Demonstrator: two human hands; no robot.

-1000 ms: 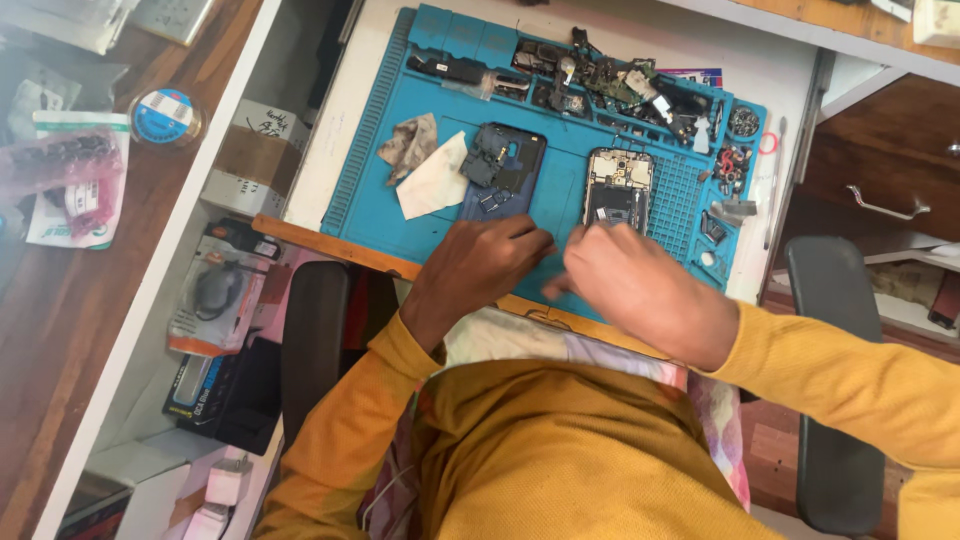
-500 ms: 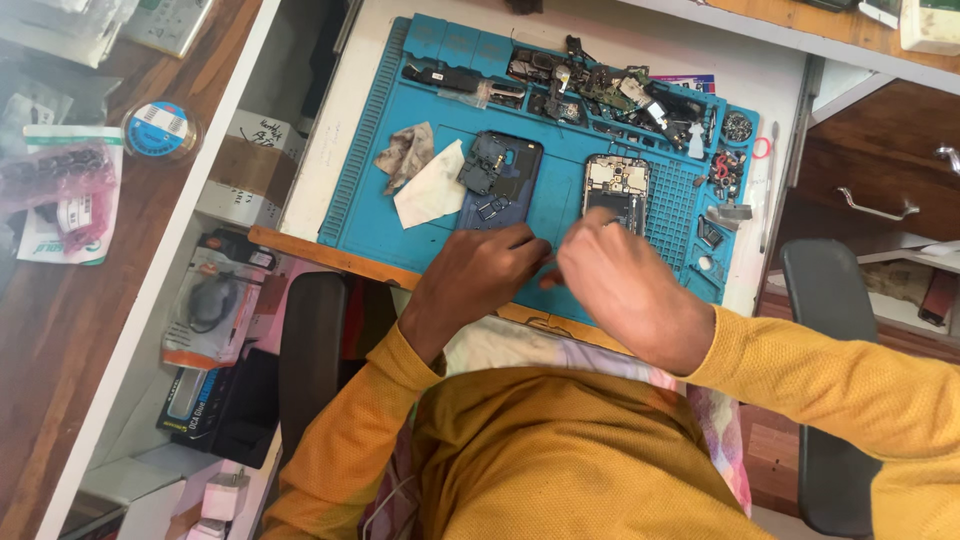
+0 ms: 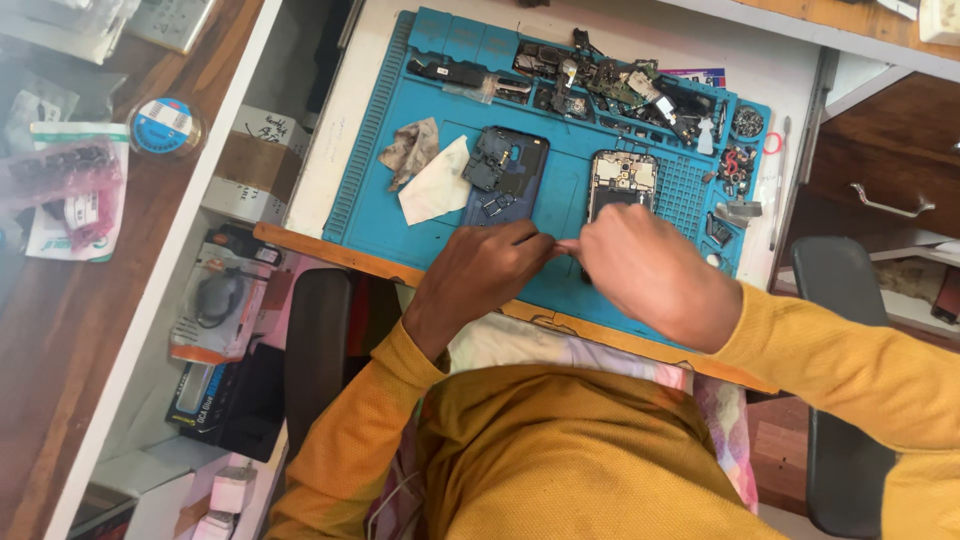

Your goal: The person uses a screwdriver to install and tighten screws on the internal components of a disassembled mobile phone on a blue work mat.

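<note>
Together, the left hand [image 3: 487,275] and right hand [image 3: 645,270] meet fingertip to fingertip above the blue repair mat [image 3: 390,200], fingers pinched closed; whatever they pinch is too small to tell. An opened phone [image 3: 622,185] lies just beyond.

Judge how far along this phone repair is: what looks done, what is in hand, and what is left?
Done: the phone lies opened on the blue mat, its dark cover beside it, loose parts heaped along the mat's far edge. In hand: the left hand and right hand meet fingertip to fingertip on something too small to make out. Left: phone and cover remain apart.
</note>
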